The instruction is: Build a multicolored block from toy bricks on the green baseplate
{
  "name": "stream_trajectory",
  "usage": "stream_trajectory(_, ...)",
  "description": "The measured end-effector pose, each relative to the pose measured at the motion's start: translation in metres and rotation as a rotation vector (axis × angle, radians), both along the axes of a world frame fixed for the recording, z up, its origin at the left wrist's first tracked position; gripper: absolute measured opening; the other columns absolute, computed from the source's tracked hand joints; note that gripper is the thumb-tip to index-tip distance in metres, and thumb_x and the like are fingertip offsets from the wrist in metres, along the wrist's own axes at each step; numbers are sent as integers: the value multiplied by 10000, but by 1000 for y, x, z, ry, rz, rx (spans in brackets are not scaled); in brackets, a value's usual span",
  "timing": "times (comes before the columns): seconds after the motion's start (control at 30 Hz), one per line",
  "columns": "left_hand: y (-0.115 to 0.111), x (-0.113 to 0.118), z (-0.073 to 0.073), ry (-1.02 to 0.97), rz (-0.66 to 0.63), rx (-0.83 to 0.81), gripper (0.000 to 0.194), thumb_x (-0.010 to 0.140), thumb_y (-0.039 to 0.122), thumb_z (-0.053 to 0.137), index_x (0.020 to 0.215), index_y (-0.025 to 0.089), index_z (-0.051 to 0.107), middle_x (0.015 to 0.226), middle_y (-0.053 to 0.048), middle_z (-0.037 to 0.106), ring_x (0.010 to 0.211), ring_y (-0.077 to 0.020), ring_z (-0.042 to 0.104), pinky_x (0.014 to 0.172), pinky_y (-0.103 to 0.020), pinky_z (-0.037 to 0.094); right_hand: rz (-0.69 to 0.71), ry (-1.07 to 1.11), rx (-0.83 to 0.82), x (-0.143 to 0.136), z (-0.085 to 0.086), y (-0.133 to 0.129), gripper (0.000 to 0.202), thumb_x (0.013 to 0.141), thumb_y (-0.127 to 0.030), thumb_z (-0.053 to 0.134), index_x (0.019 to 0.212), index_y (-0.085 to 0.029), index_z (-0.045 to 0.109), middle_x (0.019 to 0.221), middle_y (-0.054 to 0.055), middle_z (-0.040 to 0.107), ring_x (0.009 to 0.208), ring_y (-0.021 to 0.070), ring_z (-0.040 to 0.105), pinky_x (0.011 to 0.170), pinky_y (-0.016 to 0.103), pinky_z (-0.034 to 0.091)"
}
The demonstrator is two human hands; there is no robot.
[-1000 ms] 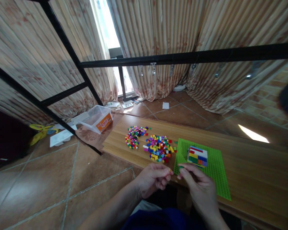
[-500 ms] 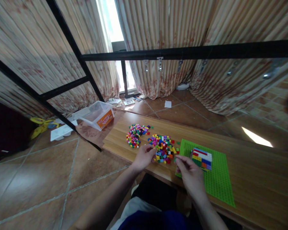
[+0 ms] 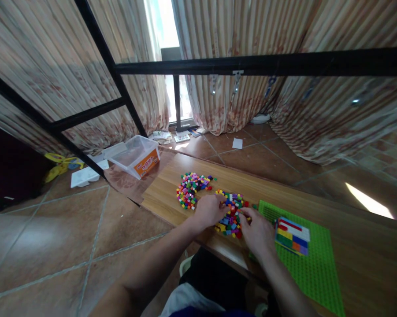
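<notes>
My left hand (image 3: 209, 211) reaches from the left over the nearer pile of small toy bricks (image 3: 229, 226), fingers curled together at its edge. Opposite it, my right hand (image 3: 257, 232) has thumb and forefinger drawn close at the pile's right side. Whatever lies between the fingertips of either hand is too small or hidden to make out. A green baseplate (image 3: 317, 268) lies right of my right hand, partly covered by that hand and arm. On the plate stands a block of joined bricks (image 3: 292, 235) in white, red, yellow, green, blue, orange and purple.
Another brick pile (image 3: 188, 189) sits farther left on the wooden table (image 3: 165, 193). Beyond the table's left end, a clear plastic box (image 3: 135, 154) with an orange label stands on the floor. A black metal rail (image 3: 198, 67) crosses in front of the curtains.
My left hand has moved right, over the nearer pile. My right hand has come off the baseplate's edge to the pile's right side. The view has shifted slightly.
</notes>
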State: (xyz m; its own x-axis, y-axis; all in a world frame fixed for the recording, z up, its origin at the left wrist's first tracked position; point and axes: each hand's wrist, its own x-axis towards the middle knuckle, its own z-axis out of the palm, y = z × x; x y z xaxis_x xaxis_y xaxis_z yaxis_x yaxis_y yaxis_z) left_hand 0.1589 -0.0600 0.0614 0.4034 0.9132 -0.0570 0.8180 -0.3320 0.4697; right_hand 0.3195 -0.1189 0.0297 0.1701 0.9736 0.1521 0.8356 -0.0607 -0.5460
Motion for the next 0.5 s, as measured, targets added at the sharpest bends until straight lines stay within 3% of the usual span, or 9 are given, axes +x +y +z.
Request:
stream_trajectory(0.07,4,-2,0,0,-1,13,265,890,378,492,876,213,698,782,-61,693,749,-209,651,689,-277,459,-7,36,7,1,0,-3,282,875,-333,439,962,-198,671,955,67,706,780,200,645,718,329,451)
stream_trajectory(0.23,32,-5,1,82,63,83,293,891,201,414,934,205,704,896,-78,712,874,-205,664,780,-283,481,-12,171,50,2,2,-14,311,883,-380,445,976,-197,678,984,71,709,793,195,657,742,328,471)
stream_trajectory(0.37,57,0,3,170,-32,75,280,832,171,475,984,201,709,1012,-86,706,1014,-214,639,876,-283,482,-10,234,67,0,1,-25,316,891,-394,454,967,-190,683,963,77,712,837,198,662,749,322,483)
stream_trajectory(0.5,69,9,7,203,-84,40,256,793,177,521,941,198,728,984,-91,714,1037,-233,632,878,-288,494,-30,289,59,0,-2,-33,315,894,-409,466,959,-197,689,949,74,719,814,198,668,738,326,492)
